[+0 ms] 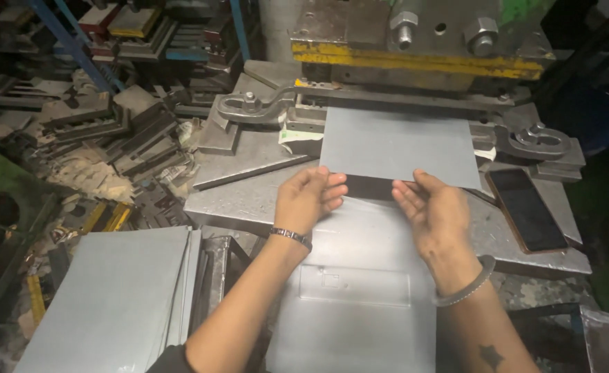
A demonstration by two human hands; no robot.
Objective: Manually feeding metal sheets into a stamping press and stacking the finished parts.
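Two bare hands meet at the near edge of a flat grey metal sheet (397, 145) that lies on the bed of a press (415, 41), its far edge under the yellow-striped head. At the far left, dark metal dies and blocks (111, 131) are heaped on shelves and the floor, and nearer the person a stack of grey sheets (111, 297) lies flat. The left hand (309, 198), with a metal bracelet (291, 237) on its wrist, rests its fingertips on the sheet's near edge, fingers loosely curled rather than closed. Below both hands lies a sheet with a stamped rectangular recess (356, 287). The right hand (432, 207), just beside the left and open, touches the same edge with its fingers; a bangle (471, 287) circles its wrist. Further right, a dark phone (527, 208) lies on the steel table (249, 200), near the sheet but apart from it.
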